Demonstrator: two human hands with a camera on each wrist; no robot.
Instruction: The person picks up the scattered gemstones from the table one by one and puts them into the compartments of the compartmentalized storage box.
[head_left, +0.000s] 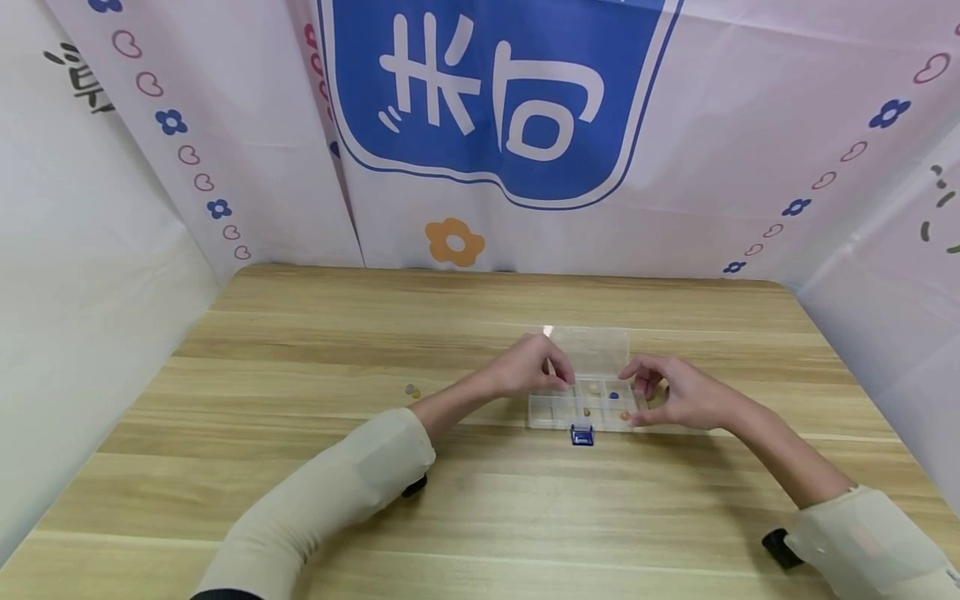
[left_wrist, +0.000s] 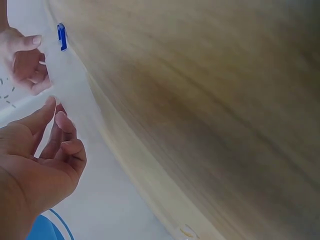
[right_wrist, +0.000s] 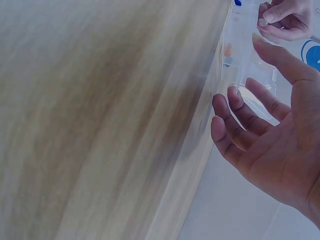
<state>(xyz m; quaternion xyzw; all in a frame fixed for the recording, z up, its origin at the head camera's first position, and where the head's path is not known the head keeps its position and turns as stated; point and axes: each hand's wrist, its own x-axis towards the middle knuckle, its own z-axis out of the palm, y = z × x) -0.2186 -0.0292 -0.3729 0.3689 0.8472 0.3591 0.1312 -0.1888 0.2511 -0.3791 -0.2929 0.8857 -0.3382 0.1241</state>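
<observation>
clear rectangular plastic compartment box (head_left: pixel 543 422), lid (head_left: pixel 600 350) raised, sits on the wood-grain tabletop (head_left: pixel 525 517), right of two small grey and yellowish pieces (head_left: pixel 409 389). the left hand (head_left: pixel 531 367) crosses its left side; only the right wrist view shows the small pale round piece (right_wrist: pixel 263 22) it pinches. blue latch (head_left: pixel 582 435) in front. beside the box's right end, the right hand's (head_left: pixel 686 396) grip is loosely spread, holding nothing.
</observation>
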